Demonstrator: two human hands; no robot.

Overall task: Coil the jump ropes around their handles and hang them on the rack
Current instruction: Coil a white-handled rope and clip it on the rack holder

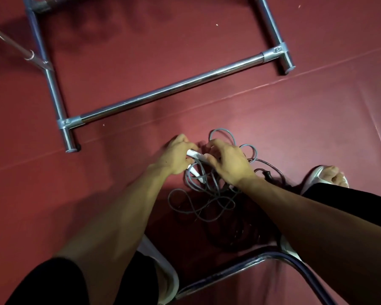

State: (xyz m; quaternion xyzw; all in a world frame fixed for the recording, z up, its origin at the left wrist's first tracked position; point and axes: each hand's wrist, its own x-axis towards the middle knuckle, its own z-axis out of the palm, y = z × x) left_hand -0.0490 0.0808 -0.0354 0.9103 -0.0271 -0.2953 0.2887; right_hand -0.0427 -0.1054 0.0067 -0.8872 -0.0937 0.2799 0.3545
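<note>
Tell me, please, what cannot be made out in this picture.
The rack: head view's top edge cuts off all above its base bars.
The white handles: mostly covered by the left hand and right hand.
The dark rope: lost in shadow under the right arm.

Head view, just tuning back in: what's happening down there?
A person works over a loose tangle of grey jump rope on the red floor. The left hand and the right hand both grip its white handles. The rope is not yet coiled. A darker rope lies beside it, and the metal rack stands ahead with no rope on the bars in view.
</note>
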